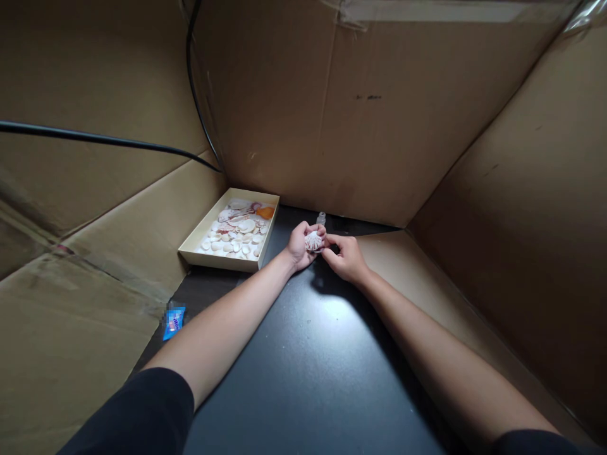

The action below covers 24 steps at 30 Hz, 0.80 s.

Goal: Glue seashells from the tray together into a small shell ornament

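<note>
A white scallop shell (313, 241) with reddish-brown streaks lies in my left hand (300, 246), its ribbed face turned up. The fingers of that hand curl around the shell from behind. From the other side comes my right hand (348, 256), with thumb and forefinger pinched at the shell's right edge. Both hands are held above the dark table. Just behind them stands a small clear bottle (321, 218), its lower part hidden by my left fingers.
A shallow cream box (220, 261) holds many pale shells and an orange shell (264, 213) at the back left. A blue wrapped packet (174, 322) lies by my left forearm. Cardboard walls (370, 126) surround the dark table (303, 379). A black cable (104, 139) crosses upper left.
</note>
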Each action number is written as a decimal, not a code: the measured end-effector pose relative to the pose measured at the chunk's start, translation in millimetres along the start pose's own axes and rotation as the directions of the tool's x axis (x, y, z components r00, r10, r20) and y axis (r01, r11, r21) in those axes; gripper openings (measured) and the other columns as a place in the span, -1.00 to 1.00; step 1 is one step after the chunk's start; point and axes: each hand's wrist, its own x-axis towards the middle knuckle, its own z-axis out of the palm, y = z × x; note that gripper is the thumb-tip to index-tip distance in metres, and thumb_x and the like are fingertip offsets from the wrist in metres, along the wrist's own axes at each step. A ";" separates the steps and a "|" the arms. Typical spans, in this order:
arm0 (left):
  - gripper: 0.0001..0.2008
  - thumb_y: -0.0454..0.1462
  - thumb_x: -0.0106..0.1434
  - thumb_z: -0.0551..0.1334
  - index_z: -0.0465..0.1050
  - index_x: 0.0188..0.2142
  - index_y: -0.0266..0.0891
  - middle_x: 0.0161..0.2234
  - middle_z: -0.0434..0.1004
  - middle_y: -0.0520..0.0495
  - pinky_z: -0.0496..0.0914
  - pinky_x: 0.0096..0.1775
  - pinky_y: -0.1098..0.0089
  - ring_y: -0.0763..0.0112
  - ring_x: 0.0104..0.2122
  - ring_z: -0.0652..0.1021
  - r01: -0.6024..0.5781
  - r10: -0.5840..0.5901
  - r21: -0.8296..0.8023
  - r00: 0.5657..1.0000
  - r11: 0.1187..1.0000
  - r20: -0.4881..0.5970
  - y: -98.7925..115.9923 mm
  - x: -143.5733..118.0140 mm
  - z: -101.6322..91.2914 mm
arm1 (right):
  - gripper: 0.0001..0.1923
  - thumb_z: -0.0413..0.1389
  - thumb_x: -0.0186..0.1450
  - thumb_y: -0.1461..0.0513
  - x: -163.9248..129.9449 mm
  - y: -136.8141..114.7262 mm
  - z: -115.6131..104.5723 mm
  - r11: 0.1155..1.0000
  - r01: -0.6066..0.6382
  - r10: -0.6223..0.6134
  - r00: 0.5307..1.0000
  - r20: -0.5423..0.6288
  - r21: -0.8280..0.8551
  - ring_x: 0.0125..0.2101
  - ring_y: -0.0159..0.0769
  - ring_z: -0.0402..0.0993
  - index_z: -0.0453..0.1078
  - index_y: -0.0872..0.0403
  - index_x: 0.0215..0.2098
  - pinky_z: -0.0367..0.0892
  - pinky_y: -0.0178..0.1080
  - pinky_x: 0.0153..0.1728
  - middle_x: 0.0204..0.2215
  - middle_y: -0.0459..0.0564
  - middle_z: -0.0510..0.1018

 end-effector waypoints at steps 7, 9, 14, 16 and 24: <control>-0.87 -0.32 0.05 -0.04 0.17 -0.58 -0.26 -0.63 0.17 -0.04 0.23 -0.61 0.50 0.46 -0.64 0.32 -0.015 0.015 -0.006 1.000 1.000 0.013 0.1 0.1 -0.7 | -0.86 0.02 0.11 0.21 -0.5 -1.9 0.1 1.000 -0.020 0.019 0.999 -0.041 -0.016 -0.58 -0.46 0.19 0.28 0.11 -0.55 0.08 -0.38 -0.46 -0.64 -0.15 0.34; -0.87 -0.31 0.05 -0.04 0.17 -0.58 -0.26 -0.64 0.16 -0.03 0.21 -0.62 0.50 0.46 -0.66 0.30 -0.005 0.005 0.013 1.000 1.000 0.001 0.0 0.1 -0.7 | -0.86 0.02 0.10 0.22 -0.4 -1.7 0.1 0.999 -0.019 0.020 1.000 0.018 -0.038 -0.59 -0.47 0.18 0.28 0.11 -0.57 0.07 -0.38 -0.46 -0.66 -0.16 0.33; -0.88 -0.32 0.05 -0.03 0.16 -0.58 -0.26 -0.63 0.17 -0.04 0.24 -0.60 0.50 0.45 -0.64 0.32 -0.006 0.006 -0.022 1.000 1.000 0.016 0.2 0.0 0.6 | -0.87 0.02 0.10 0.21 0.1 -0.2 0.2 1.000 -0.007 0.008 0.998 -0.064 0.012 -0.56 -0.45 0.20 0.27 0.11 -0.55 0.10 -0.39 -0.45 -0.64 -0.14 0.35; -0.88 -0.32 0.04 -0.03 0.16 -0.58 -0.26 -0.62 0.17 -0.04 0.25 -0.60 0.49 0.45 -0.64 0.32 -0.012 0.013 -0.026 1.000 1.000 0.014 0.3 0.3 0.5 | -0.87 0.02 0.11 0.21 0.2 -0.3 0.4 1.000 -0.011 0.011 0.999 -0.052 0.002 -0.57 -0.46 0.19 0.27 0.11 -0.55 0.09 -0.39 -0.45 -0.65 -0.15 0.33; -0.84 -0.33 0.06 -0.04 0.18 -0.60 -0.27 -0.62 0.19 -0.06 0.26 -0.59 0.50 0.45 -0.63 0.34 -0.021 0.021 -0.003 1.000 1.000 0.020 -0.2 0.3 -0.1 | -0.85 0.02 0.13 0.19 0.2 -2.1 0.4 1.000 -0.003 0.003 0.999 -0.053 0.011 -0.57 -0.46 0.19 0.28 0.10 -0.53 0.10 -0.38 -0.45 -0.61 -0.15 0.36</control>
